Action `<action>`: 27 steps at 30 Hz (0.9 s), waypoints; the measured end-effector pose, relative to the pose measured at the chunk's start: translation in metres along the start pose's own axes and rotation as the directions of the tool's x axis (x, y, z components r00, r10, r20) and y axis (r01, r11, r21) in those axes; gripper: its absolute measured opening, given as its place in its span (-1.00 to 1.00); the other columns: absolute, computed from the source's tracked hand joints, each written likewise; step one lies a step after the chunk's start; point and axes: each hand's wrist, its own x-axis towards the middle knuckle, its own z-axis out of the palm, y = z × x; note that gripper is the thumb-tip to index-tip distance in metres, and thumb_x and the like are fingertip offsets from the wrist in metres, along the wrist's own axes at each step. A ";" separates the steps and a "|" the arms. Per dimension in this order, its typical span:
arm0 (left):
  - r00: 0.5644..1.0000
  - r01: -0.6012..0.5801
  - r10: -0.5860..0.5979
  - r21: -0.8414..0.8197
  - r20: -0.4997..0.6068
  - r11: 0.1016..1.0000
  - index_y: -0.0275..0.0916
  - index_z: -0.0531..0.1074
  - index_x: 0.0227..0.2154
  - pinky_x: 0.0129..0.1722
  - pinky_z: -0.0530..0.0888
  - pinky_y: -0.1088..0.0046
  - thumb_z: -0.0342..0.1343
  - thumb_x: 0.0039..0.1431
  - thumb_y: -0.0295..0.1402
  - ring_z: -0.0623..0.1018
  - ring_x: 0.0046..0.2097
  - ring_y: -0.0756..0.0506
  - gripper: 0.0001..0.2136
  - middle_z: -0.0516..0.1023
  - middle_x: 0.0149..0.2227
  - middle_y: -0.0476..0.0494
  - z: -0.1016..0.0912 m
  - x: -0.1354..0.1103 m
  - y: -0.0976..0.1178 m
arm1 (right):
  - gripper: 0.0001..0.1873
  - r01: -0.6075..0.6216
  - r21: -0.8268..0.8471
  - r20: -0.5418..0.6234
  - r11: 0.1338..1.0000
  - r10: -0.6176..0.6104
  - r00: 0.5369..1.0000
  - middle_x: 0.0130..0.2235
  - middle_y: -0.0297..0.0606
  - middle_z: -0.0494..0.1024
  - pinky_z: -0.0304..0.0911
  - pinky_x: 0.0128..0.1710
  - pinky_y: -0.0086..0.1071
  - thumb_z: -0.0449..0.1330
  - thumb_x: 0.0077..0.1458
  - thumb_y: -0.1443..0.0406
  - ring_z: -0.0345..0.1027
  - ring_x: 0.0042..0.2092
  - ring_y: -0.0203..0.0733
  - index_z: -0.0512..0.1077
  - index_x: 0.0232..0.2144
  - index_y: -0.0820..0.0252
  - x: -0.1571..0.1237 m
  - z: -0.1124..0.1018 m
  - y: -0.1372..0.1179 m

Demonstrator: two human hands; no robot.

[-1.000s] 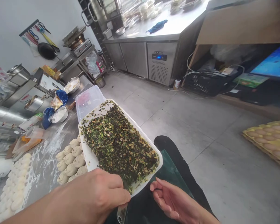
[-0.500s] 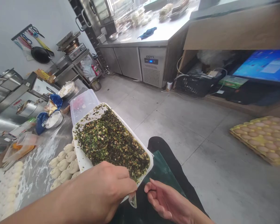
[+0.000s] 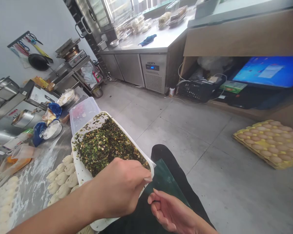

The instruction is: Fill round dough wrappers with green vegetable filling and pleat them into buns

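My left hand (image 3: 117, 187) is closed, knuckles up, over the near end of a white tray (image 3: 84, 174). A shiny, flat-ended tool showed under its fingers a moment ago; now the fist mostly hides it. Dark green chopped filling (image 3: 102, 143) with pale bits fills much of the tray. To the right of the tray's near corner, my right hand (image 3: 167, 209) is palm up with loosely curled fingers and nothing visible in it. Pleated filled buns (image 3: 63, 178) sit in rows left of the tray, partly hidden behind it and my left arm.
Beyond the tray is a translucent plastic box (image 3: 83, 112). The floury steel worktop (image 3: 36, 175) holds a bowl of white powder (image 3: 52, 129) and rows of pale dough pieces (image 3: 5, 204). An egg tray (image 3: 271, 143) lies on the floor at right. A refrigerated counter (image 3: 153, 71) stands behind.
My left hand has moved slightly up and right relative to the tray, and the tool tip has gone from sight below it. My right hand stays nearly still. The view has shifted a little.
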 end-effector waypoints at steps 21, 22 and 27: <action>0.584 0.376 -0.730 -0.679 -0.355 0.631 -0.26 0.61 -0.31 -0.52 0.52 0.50 0.21 0.32 -0.07 0.56 -0.54 -0.02 -0.68 0.59 -0.53 -0.05 0.015 -0.045 -0.066 | -0.55 0.018 0.025 -0.031 1.000 -0.017 0.999 -0.52 -0.35 0.40 -0.16 -0.73 -0.63 0.12 0.40 0.04 0.19 -0.62 -0.45 0.55 -0.28 0.30 -0.002 -0.001 0.004; 0.567 0.368 -0.744 -0.698 -0.355 0.614 -0.26 0.60 -0.28 -0.54 0.50 0.51 0.23 0.30 -0.07 0.54 -0.55 -0.01 -0.69 0.58 -0.52 -0.04 0.014 -0.056 -0.070 | -0.57 0.020 0.027 -0.035 0.999 -0.019 0.999 -0.51 -0.35 0.40 -0.15 -0.73 -0.64 0.14 0.39 0.04 0.21 -0.61 -0.45 0.55 -0.28 0.30 -0.002 -0.001 0.004; 0.493 0.300 -0.805 -0.804 -0.331 0.514 -0.29 0.52 -0.24 -0.56 0.48 0.48 0.29 0.23 -0.03 0.52 -0.53 0.00 -0.64 0.60 -0.42 -0.08 0.011 -0.105 -0.092 | -0.61 0.029 0.024 -0.050 0.999 -0.028 0.998 -0.54 -0.38 0.41 -0.03 -0.71 -0.68 0.23 0.34 0.05 0.30 -0.60 -0.44 0.55 -0.28 0.30 0.000 0.001 0.005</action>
